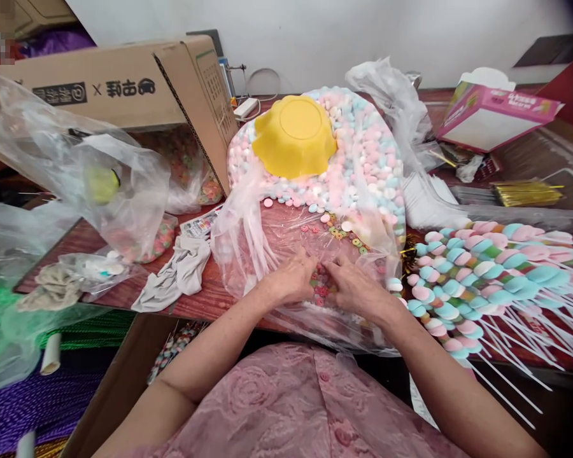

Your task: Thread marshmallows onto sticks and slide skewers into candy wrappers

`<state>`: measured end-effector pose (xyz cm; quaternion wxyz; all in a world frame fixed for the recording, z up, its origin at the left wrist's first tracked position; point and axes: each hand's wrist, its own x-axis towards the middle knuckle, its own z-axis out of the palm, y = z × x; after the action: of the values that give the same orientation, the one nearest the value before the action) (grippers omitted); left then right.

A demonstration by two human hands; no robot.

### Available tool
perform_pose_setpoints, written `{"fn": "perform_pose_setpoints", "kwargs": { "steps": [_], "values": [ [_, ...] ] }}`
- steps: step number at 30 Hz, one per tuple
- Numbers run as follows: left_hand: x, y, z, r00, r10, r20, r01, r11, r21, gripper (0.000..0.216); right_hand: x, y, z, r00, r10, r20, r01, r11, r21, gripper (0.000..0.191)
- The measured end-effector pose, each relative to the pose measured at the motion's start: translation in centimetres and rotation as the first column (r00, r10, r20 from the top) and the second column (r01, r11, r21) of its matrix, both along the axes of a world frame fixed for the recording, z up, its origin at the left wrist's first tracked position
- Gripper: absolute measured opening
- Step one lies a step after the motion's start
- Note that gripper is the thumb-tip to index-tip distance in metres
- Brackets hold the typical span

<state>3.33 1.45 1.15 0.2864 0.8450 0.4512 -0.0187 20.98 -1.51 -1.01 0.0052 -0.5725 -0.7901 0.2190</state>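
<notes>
My left hand (293, 278) and my right hand (352, 284) rest low on a clear plastic bag spread over the table. Between them lies a small pile of red and green ring gummies (321, 286), with the fingers of both hands curved loosely around it. The right thumb and index finger stand apart; the left fingertips are partly hidden. Just beyond the hands, several brown and green ring gummies (346, 238) are scattered on the plastic bag (286, 235). Farther back, pink, blue and white marshmallows (370, 143) form a wide heap, topped by an upside-down yellow bowl (300, 133).
Many marshmallow skewers (496, 280) with white sticks lie at right. Behind them are gold twist ties (528, 194) and a pink box (501, 114). A cardboard box (109, 89) stands at left, near bagged gummies (155, 242) and a grey cloth (176, 270).
</notes>
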Motion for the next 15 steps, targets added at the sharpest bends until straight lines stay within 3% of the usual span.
{"fn": "perform_pose_setpoints", "kwargs": {
  "steps": [3,6,9,11,12,15],
  "values": [
    [-0.1,-0.2,-0.6,0.994,0.034,0.102,-0.035,0.999,0.004,0.035,-0.5,0.6,-0.1,0.998,0.035,-0.057,-0.034,0.999,0.021,0.032],
    [-0.4,-0.4,-1.6,0.953,0.164,0.255,-0.163,0.986,-0.026,0.031,-0.9,1.1,-0.2,0.993,0.043,-0.106,-0.038,0.998,0.053,0.028],
    [-0.6,-0.8,-2.3,0.849,0.359,0.387,-0.299,0.931,-0.208,0.03,-1.2,1.4,0.1,0.987,0.054,-0.154,-0.041,0.996,0.082,0.023],
    [-0.8,-1.3,-2.4,0.709,0.539,0.454,-0.343,0.827,-0.446,0.032,-1.3,1.4,0.4,0.981,0.071,-0.182,-0.051,0.992,0.113,0.019],
    [-0.8,-1.6,-2.3,0.601,0.641,0.478,-0.327,0.743,-0.584,0.033,-1.3,1.3,0.6,0.977,0.088,-0.193,-0.063,0.989,0.133,0.018],
    [-0.7,-2.3,-2.3,0.185,0.859,0.477,-0.088,0.498,-0.863,0.027,-1.4,1.3,0.9,0.96,0.186,-0.208,-0.137,0.964,0.229,0.02]
  ]
}}
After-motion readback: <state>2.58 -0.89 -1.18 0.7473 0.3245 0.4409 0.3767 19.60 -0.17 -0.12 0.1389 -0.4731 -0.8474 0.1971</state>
